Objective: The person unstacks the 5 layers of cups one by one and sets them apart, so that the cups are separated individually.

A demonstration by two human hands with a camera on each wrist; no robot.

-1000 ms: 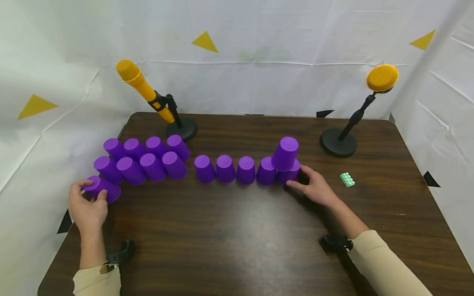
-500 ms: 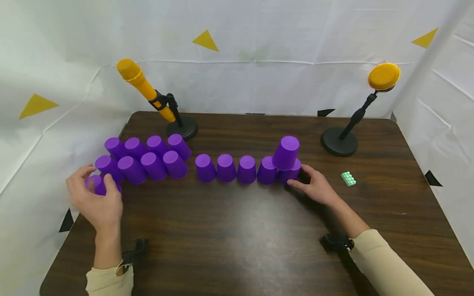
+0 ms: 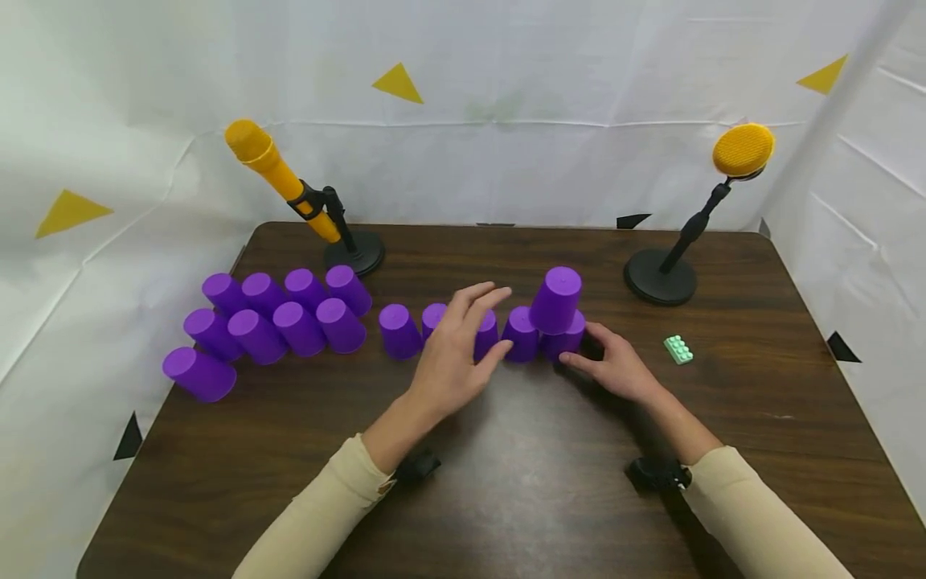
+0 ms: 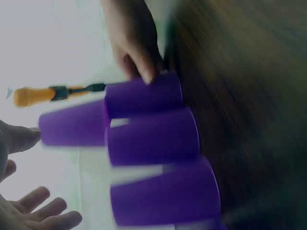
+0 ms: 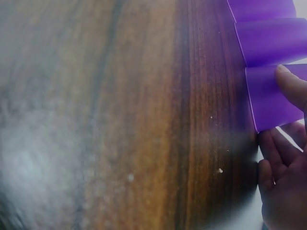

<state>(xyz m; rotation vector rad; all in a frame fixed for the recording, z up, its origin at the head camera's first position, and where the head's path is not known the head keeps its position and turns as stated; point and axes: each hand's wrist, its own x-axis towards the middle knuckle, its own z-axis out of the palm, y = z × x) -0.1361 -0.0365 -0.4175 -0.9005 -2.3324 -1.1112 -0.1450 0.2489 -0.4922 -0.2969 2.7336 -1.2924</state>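
Note:
A row of upside-down purple cups [image 3: 399, 331] runs across the middle of the table. One more cup [image 3: 555, 299] stands upside down on top, over the two rightmost ones. My right hand [image 3: 613, 362] holds the rightmost cup [image 5: 273, 93] low down, its thumb on the near side and fingers behind. In front of the row hovers my left hand [image 3: 454, 362], fingers extended and apart, holding nothing and hiding part of some cups. In the left wrist view its fingers point towards the raised cup [image 4: 74, 125].
At the left, a group of upside-down purple cups [image 3: 256, 336] includes a nearest cup [image 3: 199, 374] by the table's left edge. Behind stand a yellow microphone [image 3: 271, 169] and a round yellow-headed microphone [image 3: 743, 151] on black stands. A green toy brick [image 3: 678, 350] lies right.
My left hand has let go of the nearest cup at the left and swung right to the middle row. That cup stays in place. My right hand keeps its hold.

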